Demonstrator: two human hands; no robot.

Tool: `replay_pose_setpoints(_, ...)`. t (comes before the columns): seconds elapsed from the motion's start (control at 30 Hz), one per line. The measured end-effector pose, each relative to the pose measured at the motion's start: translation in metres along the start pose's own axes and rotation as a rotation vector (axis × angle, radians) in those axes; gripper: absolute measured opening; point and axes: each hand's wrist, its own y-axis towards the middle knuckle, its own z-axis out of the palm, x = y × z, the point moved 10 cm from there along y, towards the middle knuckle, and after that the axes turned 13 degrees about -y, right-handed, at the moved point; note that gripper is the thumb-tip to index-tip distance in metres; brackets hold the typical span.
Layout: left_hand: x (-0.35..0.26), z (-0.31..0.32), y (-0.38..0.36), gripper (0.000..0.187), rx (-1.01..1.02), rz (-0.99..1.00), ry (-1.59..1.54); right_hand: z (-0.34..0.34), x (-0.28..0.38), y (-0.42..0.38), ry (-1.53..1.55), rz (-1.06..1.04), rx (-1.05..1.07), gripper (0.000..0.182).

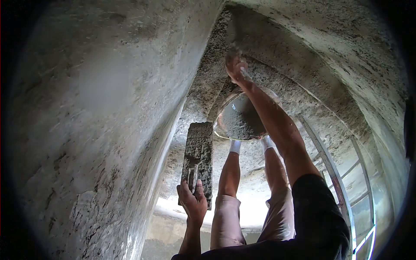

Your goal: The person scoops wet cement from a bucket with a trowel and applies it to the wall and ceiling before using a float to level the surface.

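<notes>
My left hand [193, 201] is closed around the handle of a long rectangular plastering float [198, 143], its dark surface crusted with mortar. The float stands lengthwise beside my left leg, near the left wall. My right hand [236, 67] reaches far forward, closed on what looks like a trowel [234, 32]; its blade is blurred and faint against the dark corner. Between the two hands sits a round basin [219, 130] holding wet grey mortar [242, 119]. My right forearm passes over the basin's right side and hides part of it.
A rough plastered wall [108, 108] rises close on the left, and another slopes along the right [359, 65]. A metal ladder [327, 167] leans at the right. My legs [229, 173] in white socks stand just behind the basin on the stained floor.
</notes>
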Motion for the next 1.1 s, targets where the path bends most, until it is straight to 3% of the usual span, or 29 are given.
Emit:
replay_pose_setpoints(0.1, -0.001, -0.002, -0.001, 0.043, 0.003, 0.017, 0.006, 0.036, -0.056, -0.033, 0.588, 0.330, 0.257, 0.026)
replay_pose_setpoints(0.17, -0.004, -0.003, -0.002, 0.043, 0.004, 0.031, -0.007, 0.045, -0.086, -0.059, 0.788, 0.436, 0.340, 0.028)
replay_pose_setpoints(0.23, -0.002, -0.004, -0.005, 0.043, 0.036, -0.057, -0.027, -0.021, -0.096, -0.069, 0.489, -0.080, -0.072, 0.029)
replay_pose_setpoints(0.27, -0.003, -0.005, -0.006, 0.042, 0.038, -0.080, -0.026, -0.019, -0.099, -0.076, 0.489, -0.082, -0.072, 0.029)
replay_pose_setpoints(0.3, -0.002, -0.005, -0.005, 0.042, 0.035, -0.075, -0.025, 0.016, -0.093, -0.083, 0.816, -0.019, 0.274, 0.033)
replay_pose_setpoints(0.37, 0.000, -0.005, -0.006, 0.042, 0.038, -0.042, -0.061, 0.032, -0.090, -0.080, 1.131, 0.049, 0.636, 0.038)
replay_pose_setpoints(0.43, -0.001, -0.005, -0.006, 0.042, 0.033, -0.049, -0.021, 0.017, -0.077, -0.086, 1.246, -0.091, 1.554, 0.052)
replay_pose_setpoints(0.47, -0.002, -0.006, -0.007, 0.042, 0.027, -0.055, 0.019, 0.036, -0.060, -0.100, 1.245, -0.097, 1.560, 0.052)
replay_pose_setpoints(0.5, -0.003, -0.006, -0.007, 0.042, 0.025, -0.061, 0.021, 0.061, -0.037, -0.091, 1.174, -0.177, 1.182, 0.050)
replay_pose_setpoints(0.53, -0.003, -0.004, -0.006, 0.042, 0.026, -0.081, -0.006, 0.041, -0.043, -0.060, 1.084, -0.242, 0.805, 0.051)
replay_pose_setpoints(0.57, -0.002, -0.004, -0.006, 0.042, 0.029, -0.104, -0.032, 0.039, -0.044, -0.055, 1.089, -0.246, 0.804, 0.051)
replay_pose_setpoints(0.63, -0.004, -0.004, -0.007, 0.042, 0.020, -0.102, -0.037, 0.046, -0.046, -0.067, 1.093, -0.293, 1.221, 0.052)
replay_pose_setpoints(0.73, -0.001, -0.004, -0.009, 0.042, 0.008, -0.092, -0.045, 0.052, -0.060, -0.062, 1.338, -0.250, 1.347, 0.055)
replay_pose_setpoints(0.87, -0.001, -0.004, -0.010, 0.040, 0.000, -0.082, -0.055, 0.071, -0.053, -0.053, 1.158, -0.360, 1.186, 0.051)
replay_pose_setpoints(0.93, 0.001, -0.005, -0.011, 0.040, 0.000, -0.099, -0.059, 0.085, -0.065, -0.058, 1.219, -0.121, 1.348, 0.049)
replay_pose_setpoints(0.97, 0.001, -0.006, -0.011, 0.039, -0.015, -0.090, -0.057, 0.086, -0.068, -0.060, 1.221, -0.123, 1.354, 0.049)
replay_pose_setpoints(1.0, 0.000, -0.007, -0.011, 0.038, -0.029, -0.078, -0.058, 0.088, -0.083, -0.045, 1.360, 0.020, 1.185, 0.048)
replay_pose_setpoints(1.1, -0.002, -0.006, -0.009, 0.038, -0.025, -0.083, -0.077, 0.128, -0.081, -0.026, 1.254, -0.220, 1.087, 0.046)
